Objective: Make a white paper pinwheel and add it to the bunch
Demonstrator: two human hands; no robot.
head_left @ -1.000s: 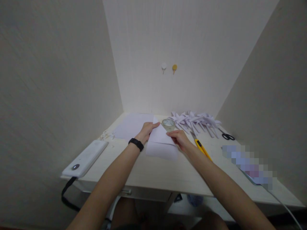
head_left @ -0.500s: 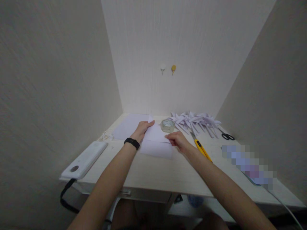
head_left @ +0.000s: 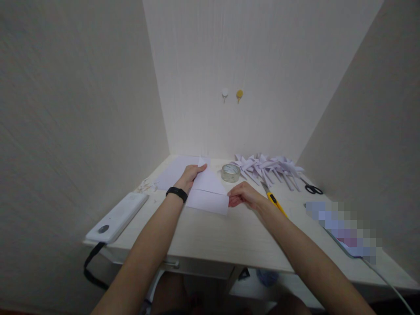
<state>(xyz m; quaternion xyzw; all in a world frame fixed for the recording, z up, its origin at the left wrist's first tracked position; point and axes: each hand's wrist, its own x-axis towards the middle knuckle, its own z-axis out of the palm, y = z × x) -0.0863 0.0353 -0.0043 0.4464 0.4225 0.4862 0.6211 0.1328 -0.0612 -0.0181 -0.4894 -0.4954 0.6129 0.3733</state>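
A white sheet of paper (head_left: 208, 202) lies at the middle of the desk, with its upper part folded over at a slant. My left hand (head_left: 191, 173) grips the sheet by its upper left side, thumb on top. At the right corner of the fold, my right hand (head_left: 242, 194) pinches the paper between thumb and fingers. Just beyond stands a roll of clear tape (head_left: 230, 173). More white paper (head_left: 173, 169) lies flat behind my left hand.
Folded paper pinwheels (head_left: 267, 166) are heaped at the back right. A yellow utility knife (head_left: 276, 204) lies right of my right hand, black-handled scissors (head_left: 314, 189) farther right. A white device (head_left: 118, 217) with a black strap lies at left, a blurred-out phone-like object (head_left: 341, 232) at right.
Both hands and the sheet have shifted slightly left in view. My right hand has slid lower along the sheet's right edge, and the paper has turned a little.
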